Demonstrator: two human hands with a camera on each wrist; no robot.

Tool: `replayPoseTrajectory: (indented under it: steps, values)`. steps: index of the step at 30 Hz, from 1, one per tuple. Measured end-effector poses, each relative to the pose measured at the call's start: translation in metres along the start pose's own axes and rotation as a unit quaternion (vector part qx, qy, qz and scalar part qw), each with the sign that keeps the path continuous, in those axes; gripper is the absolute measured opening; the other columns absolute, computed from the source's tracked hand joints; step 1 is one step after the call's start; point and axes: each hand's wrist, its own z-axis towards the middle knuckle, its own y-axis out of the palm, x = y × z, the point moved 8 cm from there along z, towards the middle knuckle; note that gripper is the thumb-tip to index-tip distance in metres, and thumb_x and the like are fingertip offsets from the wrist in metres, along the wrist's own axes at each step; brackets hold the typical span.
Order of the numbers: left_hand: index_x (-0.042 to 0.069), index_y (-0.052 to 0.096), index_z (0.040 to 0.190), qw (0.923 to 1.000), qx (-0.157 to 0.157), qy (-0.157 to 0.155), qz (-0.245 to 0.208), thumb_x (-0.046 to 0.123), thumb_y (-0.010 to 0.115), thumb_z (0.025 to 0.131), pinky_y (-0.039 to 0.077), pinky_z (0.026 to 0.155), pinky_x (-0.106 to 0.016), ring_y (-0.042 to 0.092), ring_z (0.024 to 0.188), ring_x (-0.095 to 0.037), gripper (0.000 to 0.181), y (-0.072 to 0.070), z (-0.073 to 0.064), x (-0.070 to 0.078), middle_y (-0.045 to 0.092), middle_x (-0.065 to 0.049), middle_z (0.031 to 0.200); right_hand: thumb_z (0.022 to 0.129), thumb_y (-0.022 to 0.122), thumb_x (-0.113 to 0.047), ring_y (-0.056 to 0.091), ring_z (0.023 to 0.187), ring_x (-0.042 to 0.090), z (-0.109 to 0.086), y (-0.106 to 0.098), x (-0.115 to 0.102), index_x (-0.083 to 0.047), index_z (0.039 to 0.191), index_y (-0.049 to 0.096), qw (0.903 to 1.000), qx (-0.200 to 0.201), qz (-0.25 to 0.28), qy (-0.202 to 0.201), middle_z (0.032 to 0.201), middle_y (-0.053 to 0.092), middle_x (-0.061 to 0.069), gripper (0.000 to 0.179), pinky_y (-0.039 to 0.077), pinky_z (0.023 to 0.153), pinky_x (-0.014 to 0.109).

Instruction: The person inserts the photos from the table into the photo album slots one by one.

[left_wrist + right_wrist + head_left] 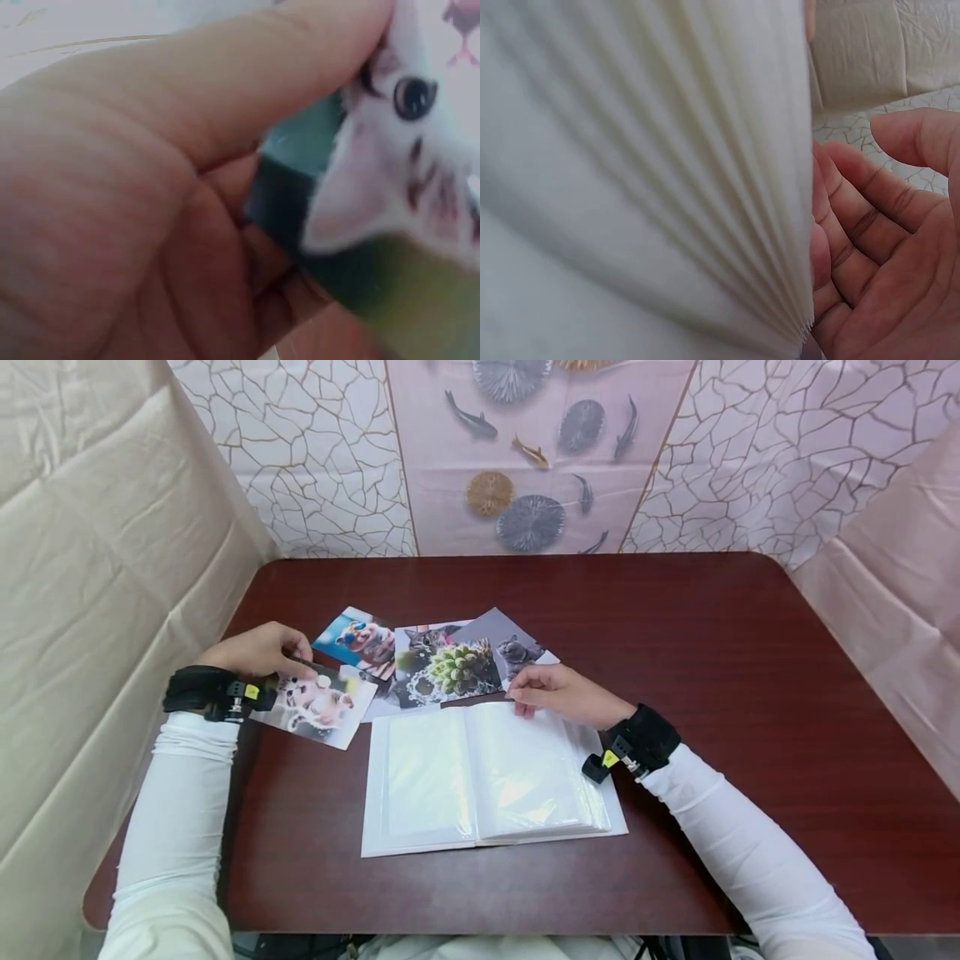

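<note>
My left hand point(262, 652) pinches a photo print point(315, 706) of a white kitten by its upper left edge. In the left wrist view, the thumb lies across the face of the kitten photo point(375, 210) with fingers behind it. A photo album point(427, 777) lies spread on the table with pale clear-pocket pages; no picture shows in them. At the top of its right page is my right hand point(562, 693). In the right wrist view, the fingers of that hand point(885, 225) are bent loosely beside the fanned album pages point(667, 165), with the thumb standing apart.
Behind the album lie a succulent photo point(457, 670), a grey cat photo point(517, 647) and a blue-background animal photo point(356, 639), overlapping one another. All rest on a dark red-brown table point(712, 652). Fabric curtains point(112, 568) border its left, back and right sides.
</note>
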Motion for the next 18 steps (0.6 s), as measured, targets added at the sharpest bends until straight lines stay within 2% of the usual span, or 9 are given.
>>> replayPoseTrajectory:
  steps: [6,10,14,18]
  values:
    - [0.015,0.078,0.1,0.9956,0.061,0.072,-0.004,0.021,0.078,0.091,0.045,0.081,-0.029,0.059,0.093,-0.02,0.011,-0.014,-0.001,0.02,0.076,-0.003,0.098,0.106,0.053,-0.017,0.062,0.091,0.026,0.0,0.0,-0.001,-0.001,0.117,0.064,1.0,-0.001,-0.004,-0.006,0.101,0.067,0.015,0.022,0.049,0.083,0.029]
    - [0.014,0.078,0.102,0.9904,0.09,0.103,-0.021,0.014,0.077,0.091,0.045,0.079,-0.024,0.059,0.09,-0.016,0.011,-0.017,0.001,0.036,0.076,-0.004,0.098,0.107,0.052,-0.017,0.062,0.091,0.026,0.0,0.001,-0.004,0.0,0.117,0.063,0.9999,-0.006,-0.003,-0.011,0.101,0.067,0.016,0.023,0.049,0.083,0.029]
    - [0.01,0.077,0.105,0.9841,0.101,0.136,-0.054,0.012,0.076,0.091,0.044,0.073,-0.023,0.059,0.083,-0.012,0.014,-0.012,0.005,0.054,0.076,-0.005,0.098,0.107,0.053,-0.018,0.062,0.091,0.027,-0.002,0.003,-0.007,0.001,0.117,0.063,0.9998,-0.013,-0.002,-0.016,0.101,0.066,0.016,0.024,0.05,0.084,0.03]
    - [0.01,0.077,0.108,0.9803,0.104,0.143,-0.086,0.013,0.077,0.091,0.044,0.072,-0.023,0.058,0.087,-0.015,0.017,-0.003,0.009,0.068,0.076,-0.007,0.1,0.107,0.053,-0.018,0.061,0.091,0.027,-0.001,0.006,-0.01,0.0,0.116,0.063,0.9996,-0.021,-0.007,-0.019,0.1,0.066,0.015,0.023,0.051,0.085,0.031]
